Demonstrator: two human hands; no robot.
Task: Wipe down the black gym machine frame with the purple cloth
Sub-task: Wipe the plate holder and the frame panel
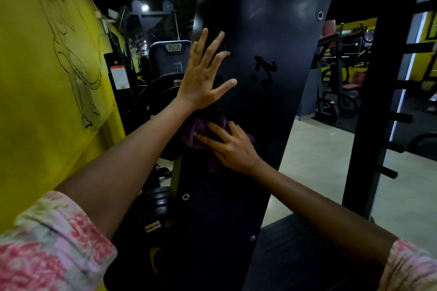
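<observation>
At the far left a yellow wall (47, 78) carries a black line drawing (71, 54), and my floral sleeve (47, 243) fills the lower left corner. Past the wall's edge stand black weight plates (156, 92) and a grey machine pad with an "iron" label (173, 47).

My left hand (203, 73) lies flat against the left edge of the black gym machine frame (272, 30), palm to the panel, fingers (214, 47) straight and spread wide, pointing up and slightly right, with the thumb out toward the panel's middle. It holds nothing.

The frame is a tall dark panel whose long axis runs nearly upright, leaning a little to the right toward its top. It has small round bolts (320, 15) near its edges and a dark scribbled mark (263, 72) near its middle.

Just below my left wrist, the purple cloth (198, 130) is bunched against the panel close to its left edge, about halfway up, with a fold hanging down beneath my palm. My right hand (231, 146) presses on it, fingers (208, 139) nearly straight and slightly apart, pointing up and left across the cloth.

To the right of the panel, pale floor (314, 160) opens out, with more gym machines (338, 82) in the background and a black upright post with pegs (378, 125) near the right edge.
</observation>
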